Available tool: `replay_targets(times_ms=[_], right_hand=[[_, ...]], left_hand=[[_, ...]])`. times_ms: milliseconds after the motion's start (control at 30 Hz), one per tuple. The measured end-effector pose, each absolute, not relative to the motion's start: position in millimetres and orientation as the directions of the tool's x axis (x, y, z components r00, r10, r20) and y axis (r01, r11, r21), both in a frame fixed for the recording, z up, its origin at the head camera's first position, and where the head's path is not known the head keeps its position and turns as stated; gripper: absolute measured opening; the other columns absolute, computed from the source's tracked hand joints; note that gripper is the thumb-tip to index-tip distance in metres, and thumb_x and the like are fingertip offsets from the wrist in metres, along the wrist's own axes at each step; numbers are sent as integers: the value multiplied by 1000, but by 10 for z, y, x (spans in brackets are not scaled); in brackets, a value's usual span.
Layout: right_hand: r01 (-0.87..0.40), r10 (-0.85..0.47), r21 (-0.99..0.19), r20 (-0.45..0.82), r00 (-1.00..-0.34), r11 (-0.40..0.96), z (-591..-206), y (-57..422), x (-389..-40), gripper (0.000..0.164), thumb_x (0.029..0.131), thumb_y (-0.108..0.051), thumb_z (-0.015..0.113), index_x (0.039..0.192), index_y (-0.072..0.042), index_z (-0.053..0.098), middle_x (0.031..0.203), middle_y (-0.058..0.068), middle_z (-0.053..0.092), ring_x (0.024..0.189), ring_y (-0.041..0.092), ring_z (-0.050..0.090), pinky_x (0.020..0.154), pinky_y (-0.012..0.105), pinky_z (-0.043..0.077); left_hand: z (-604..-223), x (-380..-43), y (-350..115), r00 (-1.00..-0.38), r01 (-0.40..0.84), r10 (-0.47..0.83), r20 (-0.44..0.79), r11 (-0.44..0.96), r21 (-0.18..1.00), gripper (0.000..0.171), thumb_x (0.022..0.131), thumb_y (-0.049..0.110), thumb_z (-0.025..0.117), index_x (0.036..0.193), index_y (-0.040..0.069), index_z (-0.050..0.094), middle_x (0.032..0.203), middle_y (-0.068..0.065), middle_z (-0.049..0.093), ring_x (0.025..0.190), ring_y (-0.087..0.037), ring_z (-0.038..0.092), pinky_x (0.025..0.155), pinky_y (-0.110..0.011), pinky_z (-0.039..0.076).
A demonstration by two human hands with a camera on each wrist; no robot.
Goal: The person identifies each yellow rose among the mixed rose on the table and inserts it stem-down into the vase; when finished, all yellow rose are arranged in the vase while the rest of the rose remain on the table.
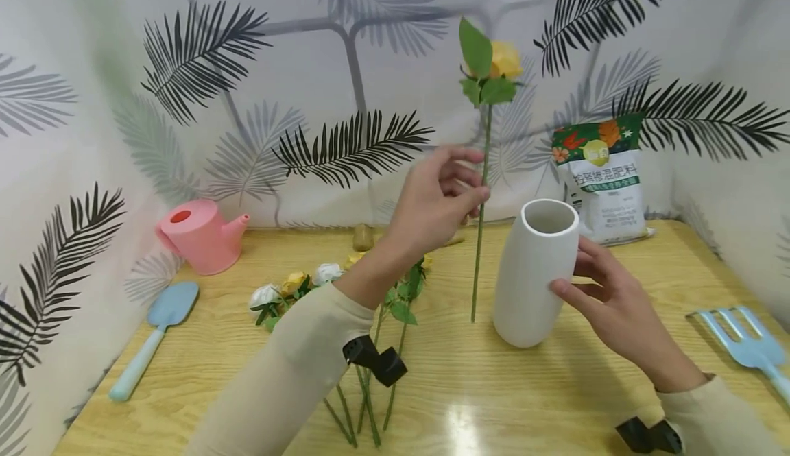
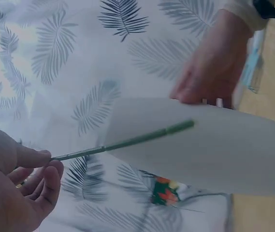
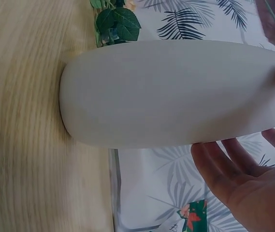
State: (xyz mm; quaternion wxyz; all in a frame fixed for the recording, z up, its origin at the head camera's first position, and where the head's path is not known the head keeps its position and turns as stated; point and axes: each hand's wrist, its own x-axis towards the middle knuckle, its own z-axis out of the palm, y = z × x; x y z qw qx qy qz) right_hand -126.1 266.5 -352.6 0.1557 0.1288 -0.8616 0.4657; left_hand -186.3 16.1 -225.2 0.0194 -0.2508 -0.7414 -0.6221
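My left hand (image 1: 441,192) pinches the long green stem of a yellow rose (image 1: 506,60) between thumb and fingers. The rose is upright, its bloom high and its cut end hanging just left of a white vase (image 1: 533,284). In the left wrist view the stem's lower end (image 2: 180,126) shows in front of the vase's side. My right hand (image 1: 607,295) grips the vase from the right, thumb in front and fingers behind. The vase stands upright on the table, its mouth open at the top; the right wrist view shows its base (image 3: 67,104) on the wood.
White and yellow roses (image 1: 293,282) lie on the wooden table (image 1: 494,401), partly behind my left forearm. At left are a pink watering can (image 1: 206,240) and a blue trowel (image 1: 169,308). A fertilizer bag (image 1: 605,188) stands behind the vase; a blue hand fork (image 1: 743,339) lies right.
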Motion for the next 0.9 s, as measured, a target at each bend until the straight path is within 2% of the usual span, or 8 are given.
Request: replay_targets(times_ms=[167,400,467,667,900], right_hand=[[-383,-71,-764,408,-910,519,-3542,2619,-1281,71,95,-9,70,157,-22,36,132,-8,53,110,-11,54,84,6,50],[-374,-83,-772,389,-917,514,-3527,2611,-1277,72,96,-11,69,158,-22,33,137,16,55,110,-13,51,84,5,48],[-367,-81,-775,382,-921,514,-3524,2614,-1277,72,96,-12,69,158,-23,33,137,17,56,110,-13,52,84,5,48],[-352,-79,-774,368,-926,527,-3512,2632,-1275,72,97,-15,69,158,-25,33,137,18,56,109,-13,51,85,5,48],[-316,-68,-783,332,-941,535,-3498,2673,-1260,71,98,-20,68,158,-28,31,139,18,56,111,-11,50,85,5,47]], left_hand=[[-1834,-1940,415,-837,494,327,439,106,863,35,95,0,67,129,3,57,102,-12,68,74,-18,65,64,-23,55],[-1503,-2022,684,-796,584,285,534,124,803,37,95,1,67,131,6,57,101,-10,69,77,-17,67,70,-19,55],[-1470,-2036,739,-786,602,276,553,140,786,38,96,3,67,132,7,56,101,-10,68,78,-17,67,71,-17,54],[-1536,-2090,814,-771,622,301,561,171,764,39,96,4,66,133,7,55,102,-9,68,80,-16,66,71,-17,53],[-1942,-2109,801,-750,635,422,509,245,733,39,96,3,65,133,4,53,103,-12,70,80,-17,66,74,-16,52]])
